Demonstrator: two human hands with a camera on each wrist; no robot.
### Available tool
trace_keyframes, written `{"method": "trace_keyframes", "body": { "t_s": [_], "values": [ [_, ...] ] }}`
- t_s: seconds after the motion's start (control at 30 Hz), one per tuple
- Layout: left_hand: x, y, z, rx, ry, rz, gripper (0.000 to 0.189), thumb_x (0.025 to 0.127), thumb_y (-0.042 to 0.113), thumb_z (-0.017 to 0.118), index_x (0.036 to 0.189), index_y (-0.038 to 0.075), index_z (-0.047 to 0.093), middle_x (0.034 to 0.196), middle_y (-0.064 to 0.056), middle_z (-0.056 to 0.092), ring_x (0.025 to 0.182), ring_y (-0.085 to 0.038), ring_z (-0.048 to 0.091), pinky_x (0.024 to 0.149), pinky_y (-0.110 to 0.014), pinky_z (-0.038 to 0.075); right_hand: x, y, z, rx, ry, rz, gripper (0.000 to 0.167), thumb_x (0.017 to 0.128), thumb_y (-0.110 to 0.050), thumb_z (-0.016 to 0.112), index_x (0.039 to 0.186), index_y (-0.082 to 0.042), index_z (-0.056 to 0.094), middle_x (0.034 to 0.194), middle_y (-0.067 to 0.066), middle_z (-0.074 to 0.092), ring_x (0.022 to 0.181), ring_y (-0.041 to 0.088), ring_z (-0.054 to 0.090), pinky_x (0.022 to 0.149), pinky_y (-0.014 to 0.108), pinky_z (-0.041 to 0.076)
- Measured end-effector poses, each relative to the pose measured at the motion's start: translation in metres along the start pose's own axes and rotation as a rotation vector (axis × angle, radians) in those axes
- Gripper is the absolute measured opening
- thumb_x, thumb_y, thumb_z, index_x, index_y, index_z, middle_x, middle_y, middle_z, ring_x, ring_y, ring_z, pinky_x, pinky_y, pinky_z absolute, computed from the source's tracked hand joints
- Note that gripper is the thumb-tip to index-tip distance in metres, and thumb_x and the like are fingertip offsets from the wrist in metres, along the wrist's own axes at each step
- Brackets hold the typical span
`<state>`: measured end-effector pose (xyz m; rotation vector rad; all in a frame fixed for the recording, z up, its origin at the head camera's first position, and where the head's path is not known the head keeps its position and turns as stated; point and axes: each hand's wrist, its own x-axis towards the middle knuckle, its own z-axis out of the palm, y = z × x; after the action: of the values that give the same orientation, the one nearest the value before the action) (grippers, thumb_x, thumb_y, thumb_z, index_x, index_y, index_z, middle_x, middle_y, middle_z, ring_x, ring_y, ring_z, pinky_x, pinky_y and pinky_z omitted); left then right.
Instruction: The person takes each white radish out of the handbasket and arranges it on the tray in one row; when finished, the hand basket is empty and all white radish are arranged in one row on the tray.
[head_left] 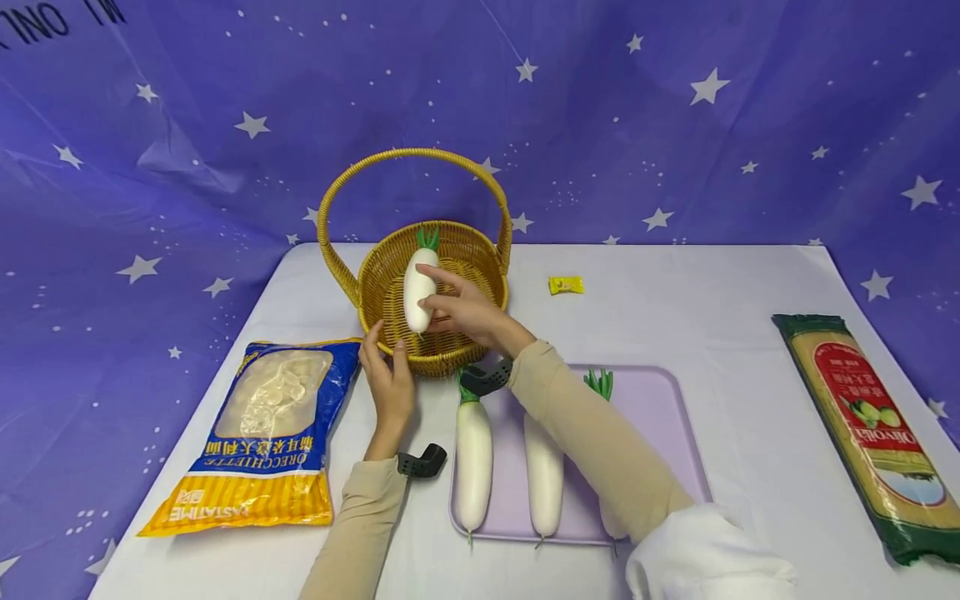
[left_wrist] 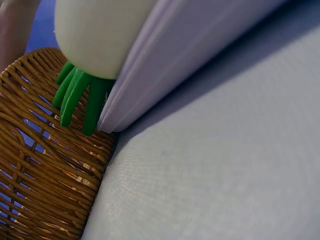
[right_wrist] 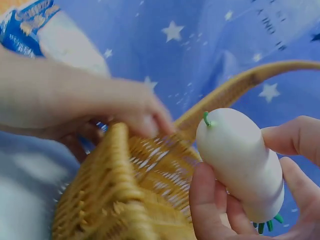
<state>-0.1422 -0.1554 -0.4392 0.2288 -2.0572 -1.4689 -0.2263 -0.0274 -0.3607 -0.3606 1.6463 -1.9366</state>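
Note:
My right hand [head_left: 468, 312] grips a white radish [head_left: 418, 292] with green leaves, between thumb and fingers, over the opening of a wicker basket [head_left: 465, 354]. The radish [right_wrist: 242, 160] is tilted in the right wrist view, its rooted end toward the camera and its leaves pointing down. At the basket's near left rim, my left hand [head_left: 390, 392] holds the edge, with fingers on both sides of the rim [right_wrist: 120, 150] in the right wrist view. A lilac tray [head_left: 660, 417] beside the basket carries more radishes [head_left: 474, 467], partly hidden by my right forearm.
A blue and yellow pasta bag [head_left: 262, 442] lies left of the basket. Toward the back is a small yellow wrapped packet [head_left: 566, 285]. A long pasta packet [head_left: 870, 433] lies at the far right. The basket's tall handle [head_left: 412, 152] arches above its bowl.

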Motion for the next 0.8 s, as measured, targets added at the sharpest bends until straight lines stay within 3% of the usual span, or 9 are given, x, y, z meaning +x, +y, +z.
{"method": "trace_keyframes", "body": {
  "t_s": [0.17,0.43,0.5,0.53,0.67,0.73,0.8],
  "values": [
    [-0.004,0.024,-0.002,-0.011,-0.015,-0.005,0.043,0.09,0.01,0.045,0.131,-0.002,0.035,0.134,-0.027,0.029,0.129,-0.039,0.025,0.104,-0.056,0.02,-0.036,-0.017,-0.026,-0.056,-0.031,-0.016,0.057,0.088,-0.007,0.054,0.137,-0.03,0.039,0.126,0.02,0.043,0.096,0.023,0.057,0.086,0.045,0.048],
    [-0.007,0.023,-0.003,-0.024,-0.035,-0.006,0.044,0.091,0.011,0.043,0.133,-0.002,0.033,0.136,-0.026,0.026,0.13,-0.04,0.024,0.101,-0.059,0.022,-0.125,-0.014,-0.082,-0.305,-0.007,-0.003,0.056,0.086,-0.013,0.058,0.136,-0.028,0.039,0.121,0.016,0.043,0.097,0.018,0.056,0.08,0.033,0.05],
    [-0.006,0.012,-0.002,-0.017,-0.033,-0.005,0.044,0.092,0.012,0.043,0.133,0.002,0.034,0.137,-0.024,0.026,0.13,-0.039,0.024,0.101,-0.058,0.022,-0.15,-0.008,-0.092,-0.356,-0.025,-0.001,0.054,0.086,-0.016,0.059,0.136,-0.026,0.04,0.122,0.012,0.045,0.096,0.015,0.058,0.08,0.031,0.05],
    [-0.006,0.006,-0.001,-0.01,-0.031,-0.004,0.044,0.092,0.013,0.044,0.134,0.004,0.034,0.137,-0.022,0.027,0.131,-0.037,0.025,0.102,-0.057,0.022,-0.162,-0.004,-0.097,-0.35,-0.048,-0.009,0.053,0.087,-0.015,0.058,0.136,-0.023,0.04,0.122,0.01,0.047,0.095,0.013,0.058,0.079,0.03,0.049],
    [-0.002,-0.016,0.001,0.009,-0.031,-0.002,0.044,0.093,0.02,0.044,0.135,0.012,0.034,0.139,-0.016,0.028,0.132,-0.032,0.025,0.102,-0.055,0.024,-0.201,0.014,-0.113,-0.116,-0.112,-0.048,0.047,0.09,-0.004,0.05,0.135,-0.012,0.04,0.113,0.005,0.052,0.091,0.011,0.059,0.076,0.029,0.05],
    [-0.001,-0.016,0.001,0.012,-0.031,0.001,0.044,0.093,0.021,0.044,0.135,0.013,0.034,0.139,-0.015,0.028,0.131,-0.03,0.026,0.102,-0.054,0.024,-0.212,0.022,-0.117,-0.022,-0.12,-0.068,0.045,0.09,0.001,0.046,0.134,-0.01,0.04,0.109,0.006,0.053,0.089,0.01,0.059,0.076,0.029,0.05],
    [0.001,-0.016,0.001,0.003,-0.031,0.002,0.044,0.093,0.021,0.044,0.135,0.013,0.035,0.139,-0.015,0.028,0.13,-0.03,0.027,0.101,-0.053,0.026,-0.22,0.027,-0.118,-0.014,-0.105,-0.083,0.044,0.09,0.003,0.046,0.132,-0.008,0.041,0.11,0.008,0.051,0.09,0.011,0.059,0.078,0.032,0.051]
  ]
}}
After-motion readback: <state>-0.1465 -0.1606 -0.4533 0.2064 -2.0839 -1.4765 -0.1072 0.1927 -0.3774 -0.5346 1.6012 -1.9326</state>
